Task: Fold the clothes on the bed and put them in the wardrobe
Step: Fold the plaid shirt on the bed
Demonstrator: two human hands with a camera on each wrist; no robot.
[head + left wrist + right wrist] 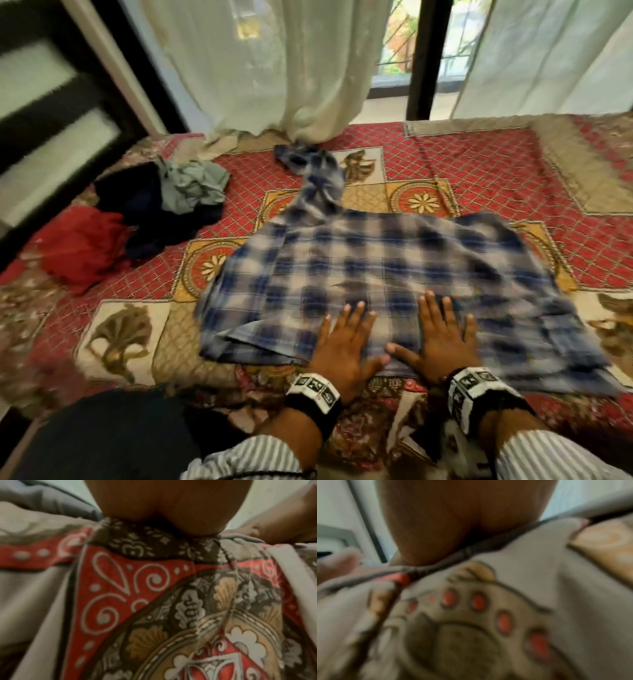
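Pressing plaid shirt flat (both hands)

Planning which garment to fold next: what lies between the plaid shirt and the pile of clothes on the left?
In the head view, only the patterned red bedspread shows between the plaid shirt and the pile of clothes; no other garment lies there.
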